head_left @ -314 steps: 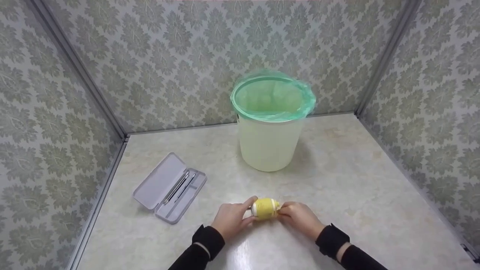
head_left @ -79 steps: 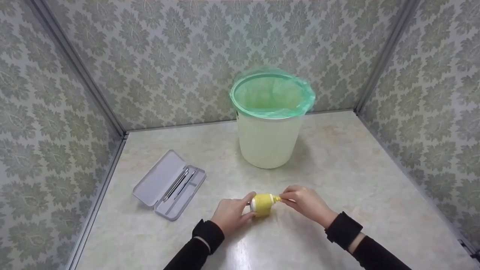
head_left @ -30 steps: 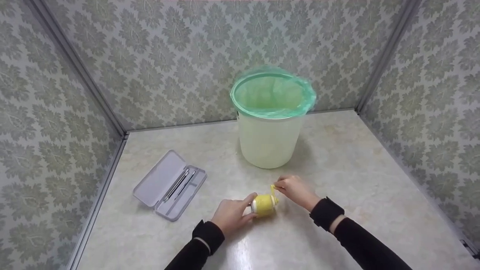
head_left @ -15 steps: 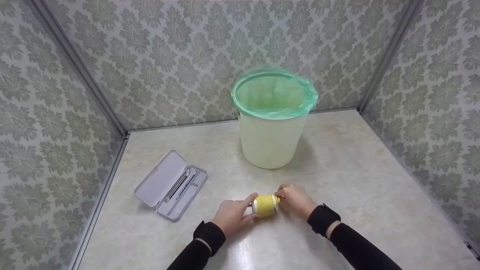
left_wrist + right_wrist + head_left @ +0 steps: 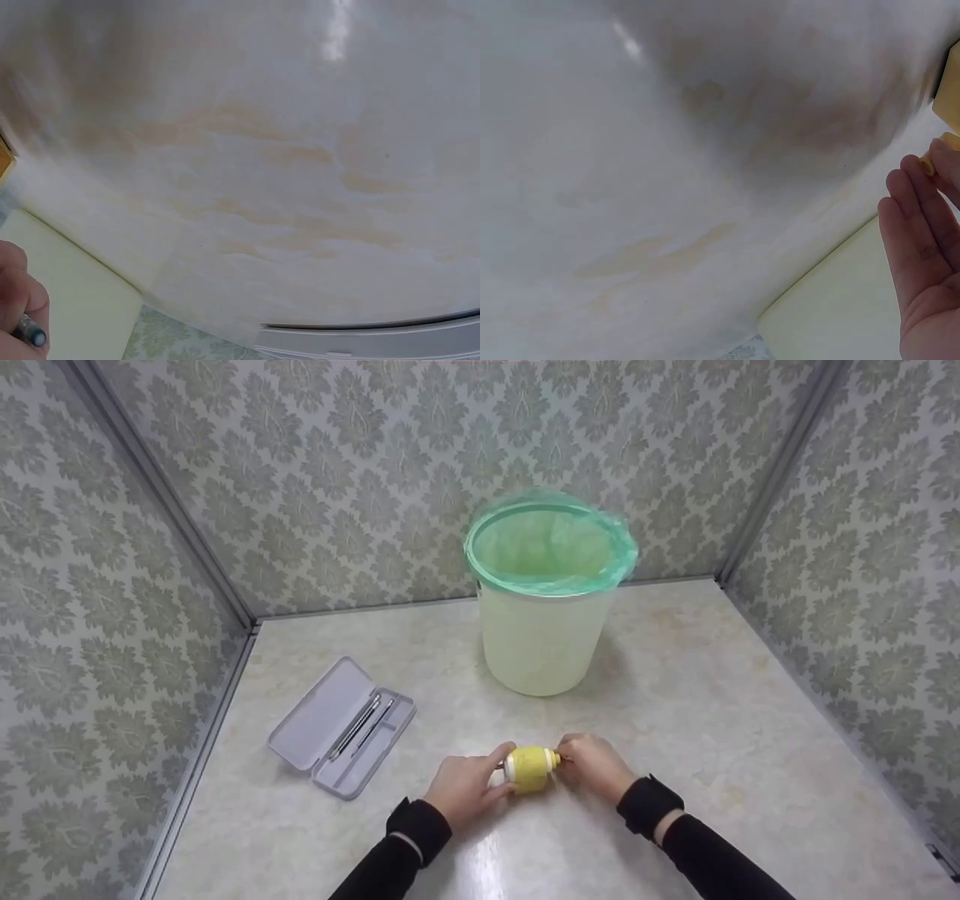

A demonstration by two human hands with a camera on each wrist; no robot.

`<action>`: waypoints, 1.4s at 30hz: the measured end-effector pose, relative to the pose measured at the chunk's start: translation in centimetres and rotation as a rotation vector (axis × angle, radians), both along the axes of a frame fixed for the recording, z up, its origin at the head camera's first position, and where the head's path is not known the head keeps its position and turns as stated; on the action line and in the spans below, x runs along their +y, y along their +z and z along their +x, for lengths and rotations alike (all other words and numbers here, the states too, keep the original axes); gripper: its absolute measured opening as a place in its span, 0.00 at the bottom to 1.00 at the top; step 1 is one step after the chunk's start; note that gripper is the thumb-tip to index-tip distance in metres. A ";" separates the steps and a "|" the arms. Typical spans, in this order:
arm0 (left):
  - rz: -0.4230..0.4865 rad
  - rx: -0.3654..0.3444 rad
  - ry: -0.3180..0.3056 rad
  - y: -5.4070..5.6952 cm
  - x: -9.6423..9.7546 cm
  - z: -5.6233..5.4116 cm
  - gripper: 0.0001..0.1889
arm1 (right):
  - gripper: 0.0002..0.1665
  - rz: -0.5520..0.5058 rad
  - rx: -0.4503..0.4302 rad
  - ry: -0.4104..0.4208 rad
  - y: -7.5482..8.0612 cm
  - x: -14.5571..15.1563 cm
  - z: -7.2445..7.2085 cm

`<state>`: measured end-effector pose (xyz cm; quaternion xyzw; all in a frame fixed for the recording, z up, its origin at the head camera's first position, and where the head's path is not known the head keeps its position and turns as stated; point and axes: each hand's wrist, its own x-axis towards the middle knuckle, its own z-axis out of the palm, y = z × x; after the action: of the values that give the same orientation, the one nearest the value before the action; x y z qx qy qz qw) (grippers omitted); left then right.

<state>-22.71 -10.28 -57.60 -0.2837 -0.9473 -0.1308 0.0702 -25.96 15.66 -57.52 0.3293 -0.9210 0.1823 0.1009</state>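
A yellow hand-crank pencil sharpener with white bands lies on its side just above or on the table. My left hand grips its white end between thumb and fingers. A slim pencil with a teal end pokes out of that hand in the left wrist view; most of it is hidden. At the sharpener's other end, my right hand pinches the yellow crank knob. Its remaining fingers extend fairly straight in the right wrist view. A corner of the sharpener's yellow body shows there too.
An open grey pencil case lies to the left, with several slender pencils in it. Behind the hands stands a pale bin with a green liner over its rim. Patterned panels enclose the table.
My right hand has circled the crank: further out to the right, then up and away from me, now back down near the sharpener's end. The left hand keeps its grip almost in place.
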 end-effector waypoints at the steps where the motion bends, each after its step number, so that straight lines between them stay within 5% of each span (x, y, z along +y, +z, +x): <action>1: -0.003 -0.001 0.006 0.0 0.0 0.0 0.31 | 0.06 -0.001 -0.001 0.003 0.0 0.0 0.0; 18: -0.033 0.118 0.048 -0.3 -0.1 0.2 0.30 | 0.06 0.024 -0.026 -0.016 0.0 -0.1 0.1; 42: -0.003 0.045 0.029 -0.2 0.1 0.1 0.30 | 0.04 0.005 -0.049 -0.030 -0.3 0.2 0.4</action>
<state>-22.64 -10.19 -57.80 -0.2729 -0.9498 -0.1218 0.0930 -25.52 15.81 -57.87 0.3109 -0.9285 0.1867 0.0802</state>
